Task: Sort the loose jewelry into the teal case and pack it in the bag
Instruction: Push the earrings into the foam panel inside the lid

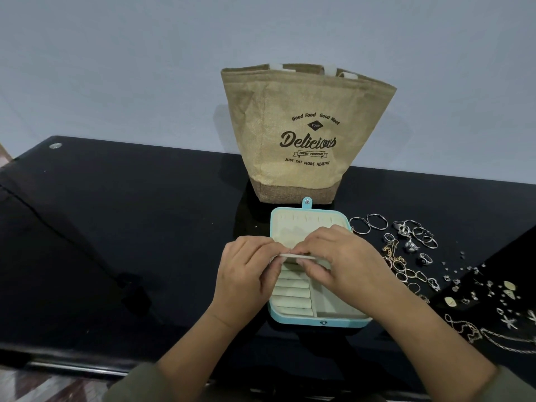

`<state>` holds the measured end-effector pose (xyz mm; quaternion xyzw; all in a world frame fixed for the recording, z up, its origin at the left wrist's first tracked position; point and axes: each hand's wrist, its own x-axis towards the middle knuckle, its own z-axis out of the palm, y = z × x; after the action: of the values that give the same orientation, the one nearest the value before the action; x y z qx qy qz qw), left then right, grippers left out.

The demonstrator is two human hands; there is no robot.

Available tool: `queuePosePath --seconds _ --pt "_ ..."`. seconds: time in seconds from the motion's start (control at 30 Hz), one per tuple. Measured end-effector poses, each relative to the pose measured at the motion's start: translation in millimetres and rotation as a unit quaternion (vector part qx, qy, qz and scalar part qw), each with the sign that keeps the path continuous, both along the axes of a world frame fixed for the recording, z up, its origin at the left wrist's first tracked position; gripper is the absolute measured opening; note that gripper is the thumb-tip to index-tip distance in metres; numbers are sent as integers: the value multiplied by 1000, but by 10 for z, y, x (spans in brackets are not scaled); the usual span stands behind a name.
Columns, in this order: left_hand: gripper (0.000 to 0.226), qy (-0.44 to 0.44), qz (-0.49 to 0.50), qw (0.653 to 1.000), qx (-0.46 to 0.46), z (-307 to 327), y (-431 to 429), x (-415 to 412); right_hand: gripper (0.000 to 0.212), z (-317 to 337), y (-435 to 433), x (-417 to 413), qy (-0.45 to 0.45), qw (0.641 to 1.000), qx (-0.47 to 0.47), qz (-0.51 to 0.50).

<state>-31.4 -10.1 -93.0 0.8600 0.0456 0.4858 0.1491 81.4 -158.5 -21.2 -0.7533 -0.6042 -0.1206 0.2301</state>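
While both hands work over it, a teal case [319, 322] lies open on a black table [116, 227], near the front edge and a little right of the middle. Its lid is folded back flat toward the far edge, showing a pale lining, and a snap tab [307, 202] on the lid reaches the foot of the bag.

The left hand [246, 274] and right hand [345, 262] meet above the middle of the case. The fingers and thumb of each are curled together and pinch a thin pale panel [301, 257] that spans the case where lid and base join. It cannot be told whether the panel is attached to the case. Below the hands, a row of pale ring rolls [291, 291] fills the left side of the base, with open compartments to their right.

A tan woven bag [307, 134] printed "Delicious" stands upright at the far edge, just behind the case, its mouth open.

Loose jewelry [412, 248] is spread over the right part of the table, beside the case: hoop earrings [368, 223] nearest the lid, then rings, linked chains, and small pieces toward the right edge. Most are too small to identify.

Olive sleeves [136, 384] show at the bottom.
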Motion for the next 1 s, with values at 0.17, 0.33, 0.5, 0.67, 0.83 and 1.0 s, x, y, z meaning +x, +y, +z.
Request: queuePosePath --seconds 0.17,0.33,0.5,0.67,0.83,1.0 --pt "15 -5 1 1000 -26 25 -12 28 21 -3 2 -2 16 999 40 -21" --pt "11 -16 -24 999 -41 -2 -20 32 23 -5 3 -1 24 999 14 -23" --pt "8 15 -40 999 -22 -29 14 49 23 12 26 30 42 999 -30 -13" --pt "7 26 -48 998 -2 -9 15 73 26 -24 59 32 80 997 -7 -18" --pt "4 24 -54 998 -15 12 43 93 29 -32 99 -3 46 997 34 -48" --pt "6 13 -56 998 -24 -7 46 90 26 -58 117 -5 -19 998 40 -51"
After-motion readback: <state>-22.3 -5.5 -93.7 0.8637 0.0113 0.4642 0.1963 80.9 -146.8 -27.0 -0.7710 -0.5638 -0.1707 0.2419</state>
